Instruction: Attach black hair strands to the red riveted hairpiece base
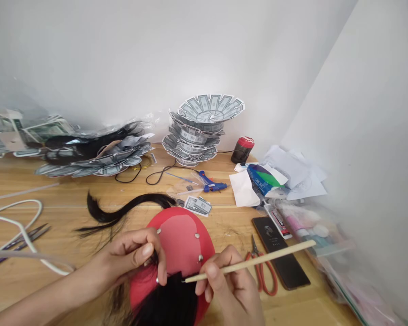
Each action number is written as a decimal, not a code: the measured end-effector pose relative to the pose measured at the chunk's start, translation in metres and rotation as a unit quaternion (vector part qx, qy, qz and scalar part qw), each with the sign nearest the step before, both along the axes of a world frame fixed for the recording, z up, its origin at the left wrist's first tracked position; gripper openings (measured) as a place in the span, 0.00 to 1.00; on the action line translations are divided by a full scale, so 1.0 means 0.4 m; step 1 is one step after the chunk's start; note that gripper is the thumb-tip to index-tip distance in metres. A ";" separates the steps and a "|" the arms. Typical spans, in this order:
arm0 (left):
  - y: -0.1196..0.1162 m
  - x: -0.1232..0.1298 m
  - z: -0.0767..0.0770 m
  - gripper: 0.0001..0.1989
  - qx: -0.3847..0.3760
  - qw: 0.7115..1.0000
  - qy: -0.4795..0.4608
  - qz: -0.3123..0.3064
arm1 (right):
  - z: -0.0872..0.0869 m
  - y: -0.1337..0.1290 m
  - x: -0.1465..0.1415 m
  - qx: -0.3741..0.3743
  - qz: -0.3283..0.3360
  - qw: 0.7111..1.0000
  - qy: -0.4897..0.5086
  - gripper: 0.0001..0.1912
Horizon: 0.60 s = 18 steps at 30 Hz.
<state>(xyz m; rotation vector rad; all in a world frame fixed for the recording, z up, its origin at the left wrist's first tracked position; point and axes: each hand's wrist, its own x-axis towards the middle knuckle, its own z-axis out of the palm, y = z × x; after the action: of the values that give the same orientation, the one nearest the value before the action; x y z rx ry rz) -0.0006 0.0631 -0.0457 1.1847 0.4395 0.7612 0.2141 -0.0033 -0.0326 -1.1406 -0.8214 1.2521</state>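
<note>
A red rounded form (180,240) with small silver pins stands at the front centre, with black hair (170,301) over its lower part. My left hand (136,256) is at its left side, fingers curled and pinched on some dark strands. My right hand (227,280) holds a pale wooden stick (258,261) between thumb and fingers at the form's right side. The stick's lower tip meets the upper edge of the black hair. A small dark piece shows beside the tip.
Behind lie a loose black hair strand (132,204), a blue glue gun (212,184) and stacked banknote-patterned paper bowls (193,136). Red-handled scissors (265,276), a black phone (280,253) and plastic bags (340,258) are at right. A white cable (27,235) and purple scissors (20,242) lie left.
</note>
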 end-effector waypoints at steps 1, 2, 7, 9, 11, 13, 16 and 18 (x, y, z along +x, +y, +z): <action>0.000 -0.001 -0.001 0.15 0.001 1.000 0.002 -0.004 | 0.000 -0.001 0.000 0.001 -0.003 1.000 -0.005 0.28; -0.001 -0.001 -0.001 0.15 0.001 1.000 0.003 -0.006 | -0.001 -0.001 -0.001 0.002 -0.005 1.000 -0.010 0.28; -0.001 0.003 -0.003 0.16 0.005 1.000 0.015 0.000 | -0.002 0.000 0.001 -0.005 -0.021 0.999 -0.027 0.29; -0.001 0.003 -0.002 0.16 0.010 1.000 0.021 -0.003 | -0.001 0.001 0.003 -0.008 -0.025 0.999 -0.029 0.29; -0.001 0.001 0.003 0.16 0.018 0.999 0.031 -0.003 | -0.001 0.001 0.003 -0.008 -0.028 0.999 -0.027 0.29; -0.002 -0.002 0.011 0.17 0.026 0.999 0.048 0.003 | -0.001 0.002 0.003 -0.006 -0.032 0.999 -0.024 0.29; -0.002 -0.009 0.030 0.18 0.037 0.996 0.083 0.016 | -0.003 0.002 0.001 0.000 -0.041 0.999 -0.025 0.29; 0.002 -0.019 0.046 0.19 0.048 0.993 0.105 0.035 | -0.005 0.002 -0.001 0.006 -0.048 0.999 -0.024 0.29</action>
<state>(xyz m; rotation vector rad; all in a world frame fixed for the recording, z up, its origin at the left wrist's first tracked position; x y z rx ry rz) -0.0080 0.0638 -0.0274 1.3512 0.6276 0.7270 0.2136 -0.0024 -0.0346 -1.1902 -0.7993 1.1439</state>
